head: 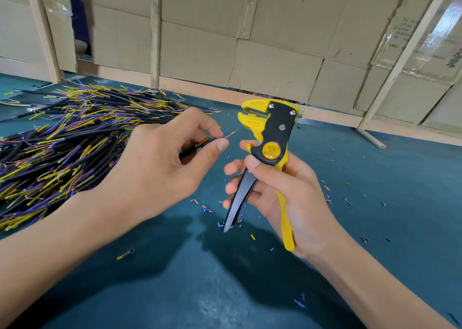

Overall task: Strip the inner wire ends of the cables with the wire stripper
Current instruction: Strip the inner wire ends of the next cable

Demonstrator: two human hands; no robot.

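Note:
My left hand (pixel 162 163) pinches a black cable between thumb and forefinger; its blue, yellow and red inner wires (pixel 226 136) stick out to the right, the red one showing a bare tip. My right hand (pixel 280 191) grips a yellow and black wire stripper (pixel 270 138) by its handles, held upright. The stripper's jaws point left, a short way above and right of the wire tips, not touching them. A big pile of black cables (pixel 70 141) with coloured inner wires lies on the left.
The work surface is a dark teal mat (pixel 375 191). Several small bits of cut insulation (pixel 207 208) lie scattered under and right of my hands. A small ring terminal (pixel 126 253) lies in front. Cardboard panels on a wooden frame (pixel 250 53) close off the back.

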